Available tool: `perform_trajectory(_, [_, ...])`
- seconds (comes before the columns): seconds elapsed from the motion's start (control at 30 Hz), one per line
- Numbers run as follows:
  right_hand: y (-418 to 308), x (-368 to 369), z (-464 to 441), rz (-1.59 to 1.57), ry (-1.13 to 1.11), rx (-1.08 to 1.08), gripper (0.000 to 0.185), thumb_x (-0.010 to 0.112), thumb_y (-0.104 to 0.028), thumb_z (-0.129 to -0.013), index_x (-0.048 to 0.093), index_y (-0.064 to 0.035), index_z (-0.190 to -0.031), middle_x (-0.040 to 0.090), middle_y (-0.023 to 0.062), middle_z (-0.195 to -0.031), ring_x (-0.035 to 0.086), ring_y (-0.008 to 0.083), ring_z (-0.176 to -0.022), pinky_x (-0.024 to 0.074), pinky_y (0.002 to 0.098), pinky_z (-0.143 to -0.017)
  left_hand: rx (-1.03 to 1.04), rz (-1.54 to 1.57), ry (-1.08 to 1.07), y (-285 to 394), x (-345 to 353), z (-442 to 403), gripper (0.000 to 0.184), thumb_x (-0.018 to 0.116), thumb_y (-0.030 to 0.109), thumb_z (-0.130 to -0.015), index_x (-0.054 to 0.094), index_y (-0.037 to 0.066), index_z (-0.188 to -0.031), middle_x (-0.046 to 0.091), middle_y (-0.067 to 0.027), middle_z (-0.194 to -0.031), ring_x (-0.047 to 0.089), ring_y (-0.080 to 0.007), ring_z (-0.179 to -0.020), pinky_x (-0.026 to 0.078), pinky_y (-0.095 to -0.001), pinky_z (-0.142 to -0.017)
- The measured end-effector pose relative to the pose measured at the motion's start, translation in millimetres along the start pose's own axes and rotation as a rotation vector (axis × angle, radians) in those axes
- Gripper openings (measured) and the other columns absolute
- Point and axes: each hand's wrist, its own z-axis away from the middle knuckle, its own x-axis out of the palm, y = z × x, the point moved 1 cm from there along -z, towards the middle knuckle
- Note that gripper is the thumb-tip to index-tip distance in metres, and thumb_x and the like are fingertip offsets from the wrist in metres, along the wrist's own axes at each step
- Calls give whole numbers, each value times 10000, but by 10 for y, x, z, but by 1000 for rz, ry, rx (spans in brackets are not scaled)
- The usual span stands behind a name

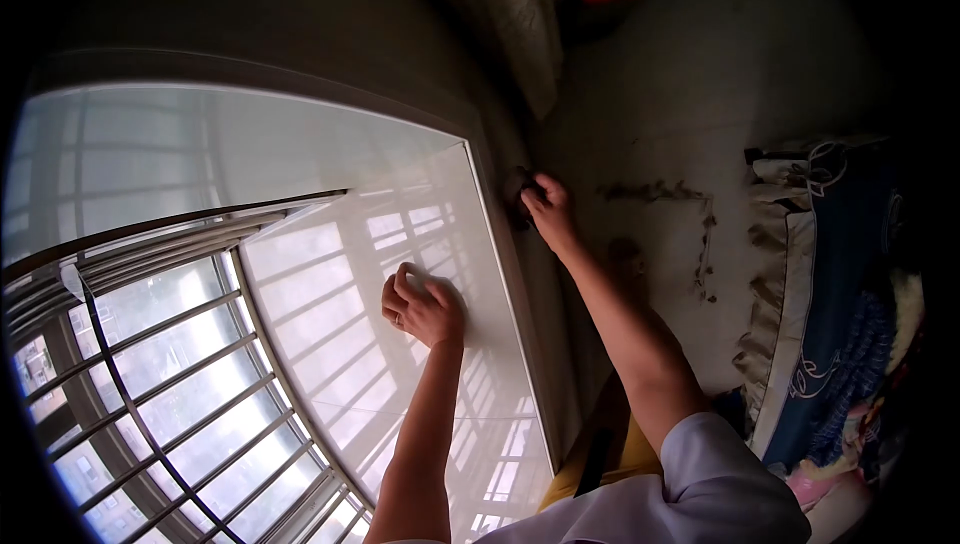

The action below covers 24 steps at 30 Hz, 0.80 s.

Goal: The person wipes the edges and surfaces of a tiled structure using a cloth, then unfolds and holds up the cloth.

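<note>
My left hand [425, 312] rests on the glossy white window sill [478, 214], fingers loosely bent and a little apart. Nothing shows in its grasp, and a ring sits on one finger. Beyond the sill's raised edge, my right hand [552, 212] is closed on a dark cloth [517, 194], which appears bunched against the shadowed surface beside the sill. The cloth's far side is lost in the dark, so its full shape cannot be made out.
A barred window [190, 364] lies to the left, with a black cable [125, 389] hanging across it. A curtain [515, 24] hangs at the top. On the right is bedding [840, 314] with a ruffled edge. Dark marks [705, 234] show on the pale floor.
</note>
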Motion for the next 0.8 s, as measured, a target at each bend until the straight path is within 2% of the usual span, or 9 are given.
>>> perform_trajectory(0.1, [-96,265,-101,-202,75,-108,156,588,-109,-895,590,15,-990,552,35,-828,525,108,-802,440,249,-724,2,-5,3,0,6,-3,445,438,313,-860,466,109,-1254,406,-124,-1279,353,-354,-1180,293,-490,-993])
perform_trajectory(0.2, [-369,523,-315,124,15,-292,125,618,-112,-861,590,-12,-930,525,143,-863,522,267,-812,432,359,-718,11,-9,15,-2,4,-6,440,438,316,-863,472,109,-1249,413,-126,-1273,362,-356,-1169,306,-488,-984])
perform_trajectory(0.27, [-587,610,-221,410,210,-511,108,621,-106,-838,592,-26,-905,495,185,-880,493,348,-817,416,423,-719,18,-12,21,-1,-3,0,439,438,318,-864,473,109,-1248,416,-127,-1270,366,-357,-1164,313,-488,-978])
perform_trajectory(0.4, [-525,604,-147,375,178,-502,160,636,-61,-803,612,-28,-958,501,176,-911,498,355,-838,418,431,-733,23,-16,23,46,-7,2,446,440,327,-867,470,104,-1253,410,-126,-1276,370,-355,-1163,320,-493,-972])
perform_trajectory(0.43, [-506,637,-160,348,207,-521,176,627,-49,-822,615,-25,-996,490,124,-931,502,300,-853,428,367,-734,30,-19,21,38,-10,-5,451,441,329,-867,466,101,-1256,405,-125,-1281,368,-354,-1165,321,-496,-971])
perform_trajectory(0.57, [-552,680,-186,230,188,-423,152,619,-67,-834,616,-16,-977,513,134,-951,515,303,-868,433,361,-741,30,-32,-2,-33,57,-14,464,433,335,-869,453,95,-1266,403,-126,-1286,364,-353,-1167,317,-502,-973])
perform_trajectory(0.67, [-547,601,-195,387,298,-484,156,634,-56,-799,611,-21,-949,526,166,-889,524,350,-867,433,413,-741,40,-12,12,7,37,20,449,441,296,-856,449,98,-1259,389,-125,-1289,353,-340,-1174,282,-488,-989])
perform_trajectory(0.73, [-555,542,-250,507,229,-360,131,638,-107,-824,623,-16,-917,575,132,-924,555,250,-873,445,346,-756,42,-28,-3,-29,36,4,455,443,292,-855,442,91,-1263,388,-125,-1289,356,-340,-1169,287,-484,-987])
perform_trajectory(0.8, [-441,520,-329,334,230,-268,112,632,-89,-811,625,-17,-897,581,126,-882,560,251,-847,445,347,-751,40,-23,-3,3,19,4,452,442,291,-856,446,85,-1258,388,-120,-1291,355,-340,-1171,283,-486,-990])
